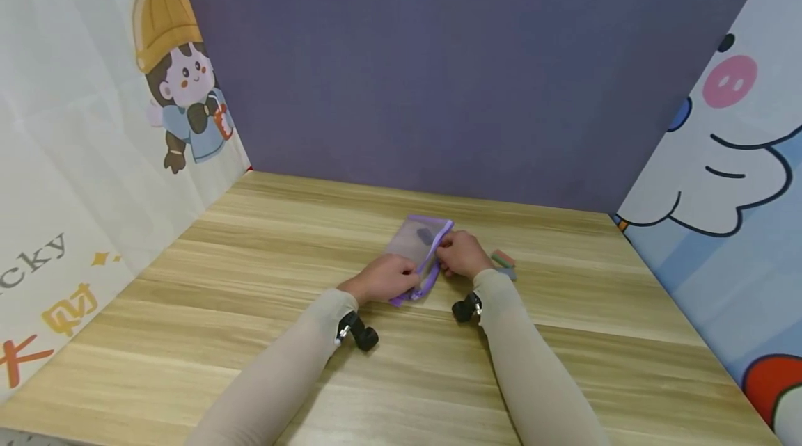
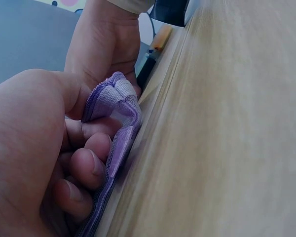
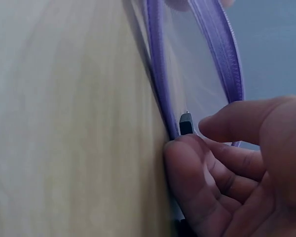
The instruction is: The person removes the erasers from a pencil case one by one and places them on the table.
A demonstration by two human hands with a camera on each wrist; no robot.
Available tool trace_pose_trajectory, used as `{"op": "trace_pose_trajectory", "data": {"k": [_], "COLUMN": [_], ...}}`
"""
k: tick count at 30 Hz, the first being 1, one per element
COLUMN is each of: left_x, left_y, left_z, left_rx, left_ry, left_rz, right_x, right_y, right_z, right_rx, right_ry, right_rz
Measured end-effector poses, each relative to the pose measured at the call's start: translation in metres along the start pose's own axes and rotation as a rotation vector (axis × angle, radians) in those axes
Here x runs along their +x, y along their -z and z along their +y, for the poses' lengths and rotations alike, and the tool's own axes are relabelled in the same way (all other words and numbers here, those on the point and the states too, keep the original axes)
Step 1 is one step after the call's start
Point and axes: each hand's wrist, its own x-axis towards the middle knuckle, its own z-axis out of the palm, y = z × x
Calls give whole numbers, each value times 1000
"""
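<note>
A see-through zip pouch with purple edging lies tilted between my hands, with a small dark block showing inside. My left hand grips its near end; in the left wrist view the thumb and curled fingers hold the purple edging. At the pouch's right side is my right hand. In the right wrist view its thumb and index fingertips are parted at the mouth, with the dark block right by them; I cannot tell whether they pinch anything.
To the right of my right hand, several small coloured blocks lie on the wooden table. A dark grey panel stands behind the table, and printed cloths hang at both sides. Small black cameras are strapped to the wrists.
</note>
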Motion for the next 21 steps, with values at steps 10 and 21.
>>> {"op": "trace_pose_trajectory", "data": {"k": [10, 21], "left_x": [-1, 0], "left_y": [-1, -2], "left_z": [0, -2], "left_rx": [-6, -34], "left_ry": [14, 19], "left_rz": [0, -3], "right_x": [6, 13], "right_y": [-2, -6], "right_z": [4, 8], "right_rx": [52, 152], "right_ry": [1, 7], "right_rz": [-18, 21]}}
